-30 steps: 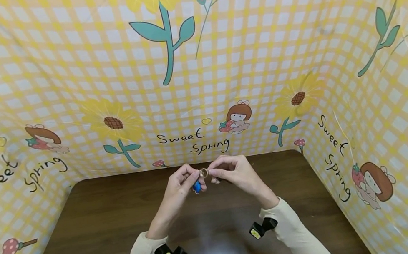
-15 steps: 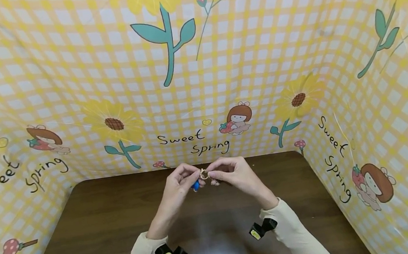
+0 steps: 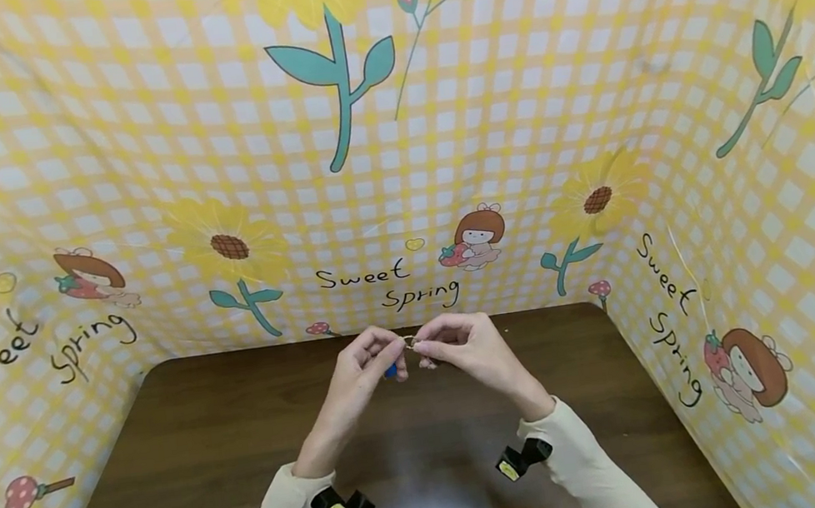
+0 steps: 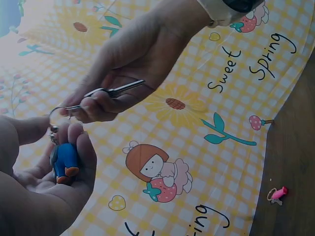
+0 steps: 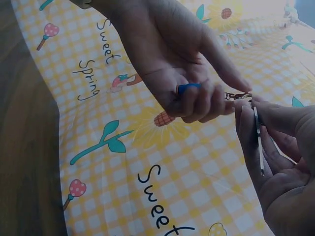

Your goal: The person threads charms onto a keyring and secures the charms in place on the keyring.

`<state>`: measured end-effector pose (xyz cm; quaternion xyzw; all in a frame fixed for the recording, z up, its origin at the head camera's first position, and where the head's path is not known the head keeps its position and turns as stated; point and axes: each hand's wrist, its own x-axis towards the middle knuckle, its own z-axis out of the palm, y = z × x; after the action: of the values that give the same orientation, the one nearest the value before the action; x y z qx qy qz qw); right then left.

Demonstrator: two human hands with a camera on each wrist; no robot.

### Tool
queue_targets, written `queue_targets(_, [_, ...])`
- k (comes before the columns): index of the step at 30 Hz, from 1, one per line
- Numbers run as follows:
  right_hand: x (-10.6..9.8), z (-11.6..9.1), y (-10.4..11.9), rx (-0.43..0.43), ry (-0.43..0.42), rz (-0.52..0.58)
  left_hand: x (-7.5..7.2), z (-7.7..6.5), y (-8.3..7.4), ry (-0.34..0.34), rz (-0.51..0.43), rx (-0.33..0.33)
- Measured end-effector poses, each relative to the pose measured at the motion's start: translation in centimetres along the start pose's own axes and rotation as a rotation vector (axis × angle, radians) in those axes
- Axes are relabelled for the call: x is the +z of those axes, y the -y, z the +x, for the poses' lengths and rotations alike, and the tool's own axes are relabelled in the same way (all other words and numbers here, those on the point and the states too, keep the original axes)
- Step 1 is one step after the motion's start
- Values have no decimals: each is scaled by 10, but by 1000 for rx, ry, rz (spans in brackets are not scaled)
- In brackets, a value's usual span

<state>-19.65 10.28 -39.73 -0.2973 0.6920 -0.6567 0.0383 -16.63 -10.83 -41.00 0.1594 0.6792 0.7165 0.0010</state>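
Note:
Both hands meet near the far side of the table, around a small gold key ring (image 3: 409,343). My left hand (image 3: 355,369) pinches the ring side of a keychain between thumb and forefinger. Its blue figure (image 4: 65,160) with orange feet hangs on a short chain against the curled fingers. From the other side, my right hand (image 3: 472,345) pinches the ring together with a silver key (image 4: 125,89). The key's blade sticks out along the right fingers, as the right wrist view also shows. The ring spans the small gap between both sets of fingertips.
A pink item (image 4: 279,193) with a gold ring lies on the dark wooden table (image 3: 400,456), seen only in the left wrist view. A yellow checked cloth (image 3: 401,196) with printed flowers walls in the table's back and sides.
The ring between the fingertips has turned from facing the head camera to nearly edge-on. More of the blue figure is now hidden behind the left hand; both hands hold almost the same place.

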Motion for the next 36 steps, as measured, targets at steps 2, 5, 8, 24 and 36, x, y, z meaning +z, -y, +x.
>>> queue_targets(2, [2, 0, 0, -11, 9, -4, 1, 0, 0, 29, 76, 6])
queue_targets(5, [4, 0, -1, -17, 19, -13, 3, 1, 0, 39, 185, 7])
queue_targets(8, [6, 0, -2, -13, 22, -12, 5, 0, -2, 25, 254, -9])
queue_targets(24, [5, 0, 2, -18, 41, -10, 7, -2, -7, 88, 306, 35])
queue_targets(36, [3, 2, 2, -3, 15, 73, 7, -2, -7, 62, 331, 25])
